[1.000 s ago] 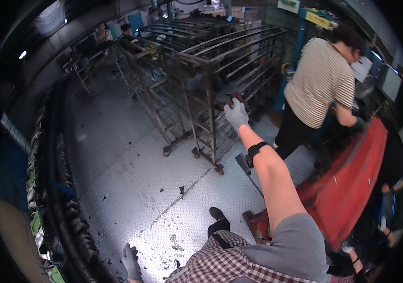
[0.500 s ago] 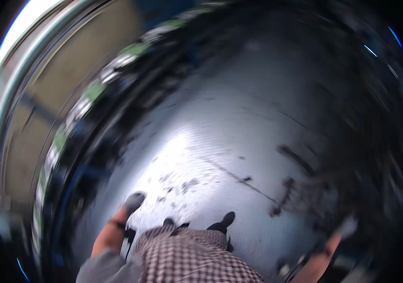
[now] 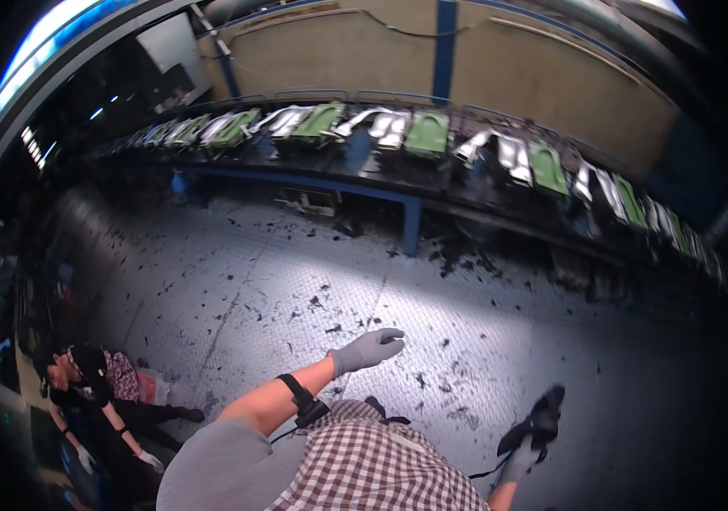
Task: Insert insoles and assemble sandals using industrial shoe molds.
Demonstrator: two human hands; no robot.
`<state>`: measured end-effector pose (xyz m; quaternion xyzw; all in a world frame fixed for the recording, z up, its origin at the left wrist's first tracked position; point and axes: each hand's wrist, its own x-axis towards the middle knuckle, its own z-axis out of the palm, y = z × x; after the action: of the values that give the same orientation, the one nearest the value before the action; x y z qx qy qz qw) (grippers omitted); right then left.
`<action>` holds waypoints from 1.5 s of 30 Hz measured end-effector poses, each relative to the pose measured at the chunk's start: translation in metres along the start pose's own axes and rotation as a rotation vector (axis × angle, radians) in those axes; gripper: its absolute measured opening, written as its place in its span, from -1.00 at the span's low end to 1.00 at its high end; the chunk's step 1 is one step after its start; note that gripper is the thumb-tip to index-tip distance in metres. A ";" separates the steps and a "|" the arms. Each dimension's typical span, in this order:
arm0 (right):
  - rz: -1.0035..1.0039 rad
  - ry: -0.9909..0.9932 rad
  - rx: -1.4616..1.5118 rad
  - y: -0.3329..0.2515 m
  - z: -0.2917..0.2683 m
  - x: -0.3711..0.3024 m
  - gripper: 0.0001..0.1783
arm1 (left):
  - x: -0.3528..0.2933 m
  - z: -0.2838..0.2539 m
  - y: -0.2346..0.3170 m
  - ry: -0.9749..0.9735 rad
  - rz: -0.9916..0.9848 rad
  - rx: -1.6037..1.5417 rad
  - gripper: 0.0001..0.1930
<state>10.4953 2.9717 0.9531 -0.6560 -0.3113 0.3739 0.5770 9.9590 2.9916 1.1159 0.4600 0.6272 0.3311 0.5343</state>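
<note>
My left hand [image 3: 368,349], in a grey glove with a black band on the wrist, reaches forward over the metal floor [image 3: 236,281]. Its fingers are spread and it holds nothing. My right hand [image 3: 517,464], also in a grey glove, shows only partly at the lower edge. It is right below a dark shoe-like shape [image 3: 543,416]. Whether it grips anything cannot be made out. My checked shirt [image 3: 372,468] fills the bottom middle.
A long dark rack [image 3: 432,183] with several green and silver shaped parts [image 3: 428,132] runs along the back wall, with a blue post [image 3: 412,226] under it. Dark scraps litter the floor. A person [image 3: 91,383] crouches at the lower left.
The view has swung from the metal carts and a standing person round to the rack by the wall. My left hand has risen and stretched forward; my right hand has dropped from the cart.
</note>
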 end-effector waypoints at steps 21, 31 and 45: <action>0.152 -2.071 -0.231 -0.260 1.018 -0.363 -0.68 | -0.054 -0.512 -0.092 1.738 0.086 -0.638 -0.46; -0.506 -1.362 -0.484 -0.289 1.493 -0.489 -0.43 | -0.206 -0.613 -0.261 2.333 0.047 -0.972 -0.76; -0.230 -2.228 -0.384 -0.260 1.714 -0.749 -0.12 | -0.083 -1.259 -0.262 1.923 0.171 -0.912 -0.81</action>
<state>8.6502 3.2774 1.2150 -0.0036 -0.7618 0.6400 -0.1001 8.6735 2.9167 1.1733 -0.1953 0.5678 0.7948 -0.0884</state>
